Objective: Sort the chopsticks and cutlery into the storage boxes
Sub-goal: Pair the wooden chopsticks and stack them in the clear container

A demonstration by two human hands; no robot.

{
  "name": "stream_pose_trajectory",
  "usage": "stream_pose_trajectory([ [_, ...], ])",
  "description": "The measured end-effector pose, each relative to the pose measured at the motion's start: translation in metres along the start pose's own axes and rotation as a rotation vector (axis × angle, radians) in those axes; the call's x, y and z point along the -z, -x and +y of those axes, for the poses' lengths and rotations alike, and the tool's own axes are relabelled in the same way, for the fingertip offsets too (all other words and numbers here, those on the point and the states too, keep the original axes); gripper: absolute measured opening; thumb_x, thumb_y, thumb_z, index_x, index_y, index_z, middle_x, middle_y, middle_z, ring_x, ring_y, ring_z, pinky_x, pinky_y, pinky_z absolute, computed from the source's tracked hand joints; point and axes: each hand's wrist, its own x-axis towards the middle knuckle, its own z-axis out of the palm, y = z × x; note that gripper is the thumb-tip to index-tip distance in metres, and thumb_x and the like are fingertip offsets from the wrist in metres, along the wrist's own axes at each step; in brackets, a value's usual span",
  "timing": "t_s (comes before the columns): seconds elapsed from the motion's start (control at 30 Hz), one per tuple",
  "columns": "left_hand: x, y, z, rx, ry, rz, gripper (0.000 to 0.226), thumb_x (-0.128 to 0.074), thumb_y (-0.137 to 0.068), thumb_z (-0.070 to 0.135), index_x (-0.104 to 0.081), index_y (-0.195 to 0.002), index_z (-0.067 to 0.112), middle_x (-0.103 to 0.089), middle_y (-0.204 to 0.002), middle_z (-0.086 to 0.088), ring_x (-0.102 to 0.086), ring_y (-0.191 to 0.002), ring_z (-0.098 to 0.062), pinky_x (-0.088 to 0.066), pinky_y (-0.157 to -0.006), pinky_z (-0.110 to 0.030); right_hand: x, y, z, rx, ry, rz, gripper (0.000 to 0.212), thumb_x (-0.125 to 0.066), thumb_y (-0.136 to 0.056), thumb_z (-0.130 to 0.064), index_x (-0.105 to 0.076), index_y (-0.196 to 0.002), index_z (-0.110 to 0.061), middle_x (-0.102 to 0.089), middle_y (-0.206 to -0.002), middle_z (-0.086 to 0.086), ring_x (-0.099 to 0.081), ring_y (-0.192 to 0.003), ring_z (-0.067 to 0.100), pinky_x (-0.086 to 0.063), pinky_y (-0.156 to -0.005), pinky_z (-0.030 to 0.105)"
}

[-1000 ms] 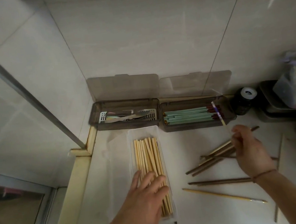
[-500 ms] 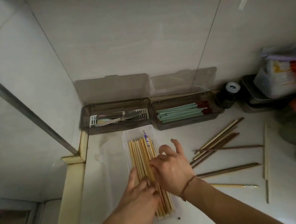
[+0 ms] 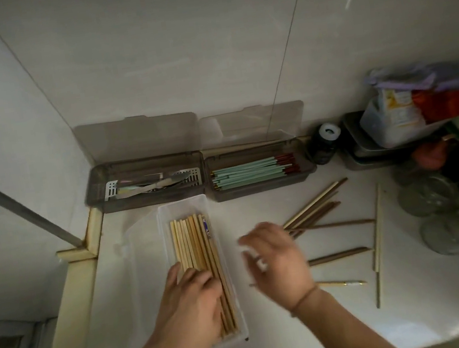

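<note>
Sorting step: left hand rests flat on bamboo chopsticks in the clear box; right hand, blurred, apparently open and empty. Next: gather the loose chopsticks on the table.

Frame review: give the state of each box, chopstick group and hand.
cutlery box: lid open, holds cutlery
green chopstick box: lid open, filled
clear box: open, holds bamboo chopsticks
loose chopsticks: scattered on counter
left hand: resting on bamboo chopsticks
right hand: blurred, over counter
</note>
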Motion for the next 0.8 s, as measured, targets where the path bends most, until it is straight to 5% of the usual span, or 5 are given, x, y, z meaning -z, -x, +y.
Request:
stream_pose_trajectory([
  [0.1, -0.004, -0.011, 0.019, -0.093, 0.171, 0.109, 0.014, -0.049, -0.075, 0.02, -0.061, -0.076, 0.025, -0.053, -0.082, 0.013, -0.05, -0.082, -0.011, -0.041, -0.089, -0.032, 0.053, 0.041, 0.065, -0.602, 0.105, 0.194, 0.018, -0.067, -0.081, -0.012, -0.068, -0.097, -0.021, -0.067, -0.093, 0.003, -0.059, -0.087, 0.024, -0.047, -0.078, 0.029],
  [0.23, -0.013, -0.037, 0.058, -0.234, 0.178, 0.117, 0.012, -0.053, -0.081, 0.022, -0.064, -0.085, 0.025, -0.055, -0.092, 0.012, -0.049, -0.091, -0.011, -0.039, -0.09, -0.028, 0.105, 0.099, 0.135, -1.165, 0.255, -0.24, 0.026, -0.066, -0.082, -0.043, -0.051, -0.08, -0.022, -0.061, -0.086, 0.005, -0.056, -0.077, 0.027, -0.045, -0.065, 0.031],
  [0.37, -0.03, -0.062, 0.087, -0.24, 0.155, 0.033, 0.014, -0.05, -0.085, 0.031, -0.063, -0.088, 0.03, -0.056, -0.093, 0.014, -0.05, -0.093, -0.01, -0.042, -0.096, -0.033, 0.11, 0.125, 0.153, -1.205, 0.281, -0.582, 0.037, -0.057, -0.084, -0.058, -0.05, -0.073, -0.023, -0.056, -0.077, -0.003, -0.052, -0.065, 0.015, -0.04, -0.058, 0.027],
  [0.67, -0.035, -0.062, 0.105, -0.121, 0.408, 0.036, 0.018, -0.054, -0.085, 0.034, -0.066, -0.096, 0.028, -0.059, -0.098, 0.018, -0.052, -0.096, 0.001, -0.04, -0.091, -0.017, 0.12, 0.128, 0.141, -1.141, 0.304, -0.482, 0.025, -0.051, -0.089, -0.041, -0.063, -0.077, -0.022, -0.059, -0.071, -0.007, -0.058, -0.064, 0.013, -0.048, -0.058, 0.028],
  [0.8, -0.016, -0.061, 0.12, 0.06, 0.752, -0.012, 0.027, -0.055, -0.094, 0.04, -0.064, -0.117, 0.03, -0.067, -0.104, 0.019, -0.059, -0.101, 0.009, -0.045, -0.088, -0.01, 0.121, 0.103, 0.086, -0.886, 0.194, -0.308, 0.025, -0.058, -0.084, -0.038, -0.051, -0.062, -0.028, -0.05, -0.055, -0.01, -0.06, -0.064, 0.015, -0.041, -0.053, 0.026],
])
